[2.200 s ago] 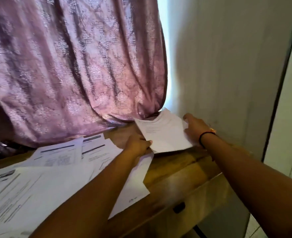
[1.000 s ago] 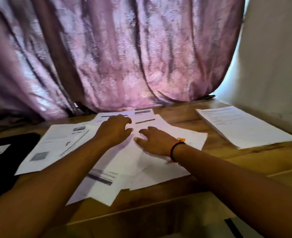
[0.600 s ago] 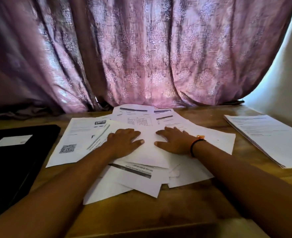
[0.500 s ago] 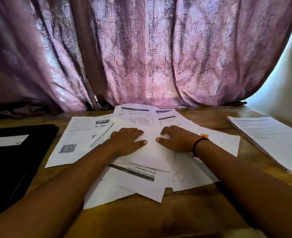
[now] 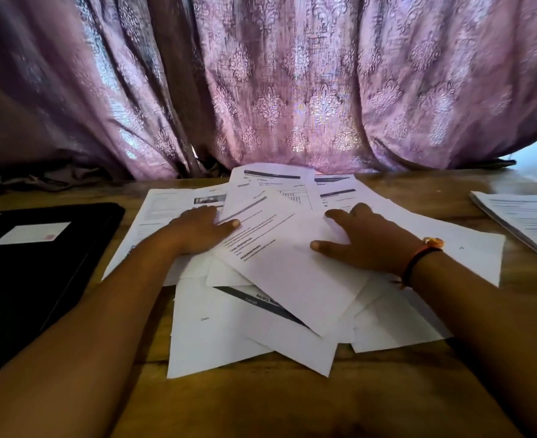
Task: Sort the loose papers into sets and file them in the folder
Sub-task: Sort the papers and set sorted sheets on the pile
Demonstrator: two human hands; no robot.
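Both palms press flat on the loose papers (image 5: 260, 327) heaped in the middle of the frame. I see the left hand (image 5: 197, 230) with fingers straight and close together, and the right hand (image 5: 365, 245) with fingers spread on the top sheet. At the left edge the black folder (image 5: 39, 279) lies closed on the wooden table (image 5: 292, 399). A neater stack (image 5: 526, 222) sits at the far right, apart from the heap.

Purple patterned curtain (image 5: 292, 90) behind wooden table (image 5: 260, 399)
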